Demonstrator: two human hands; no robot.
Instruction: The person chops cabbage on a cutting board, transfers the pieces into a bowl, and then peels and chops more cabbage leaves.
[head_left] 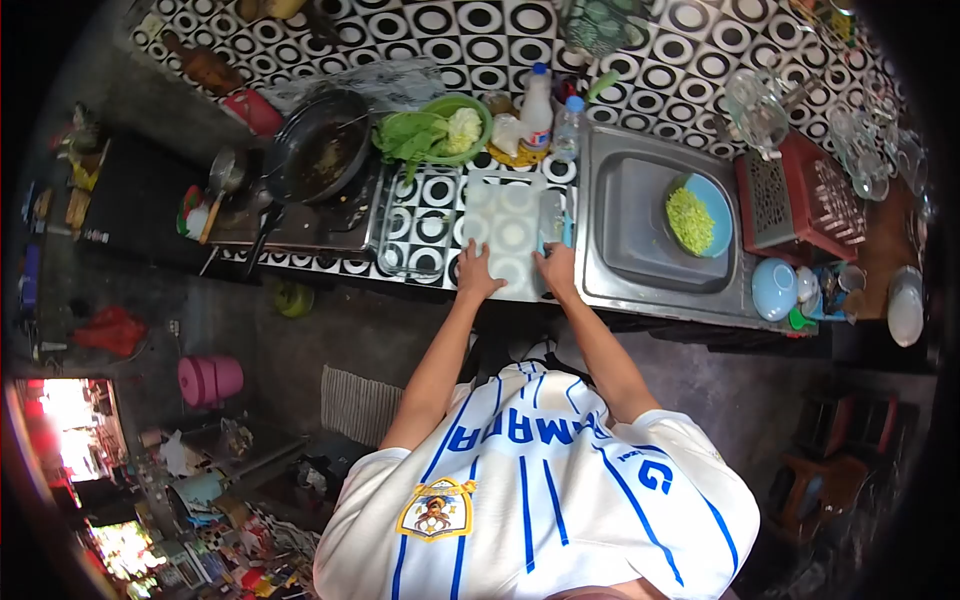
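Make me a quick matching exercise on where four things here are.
1. left hand
2. chopped greens
3. black pan
4. leafy greens

a. over the edge of a green basin
b. on the stove
c. touching the pale board
d. in a blue bowl

Pairs: 1-c, 2-d, 3-b, 4-a.

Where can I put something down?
The sink has bare metal left of the blue bowl. The cutting board looks bare just beyond the left hand. It's crowded along the wall, from the green basket to the clear bottle, and around the red rack right of the sink.
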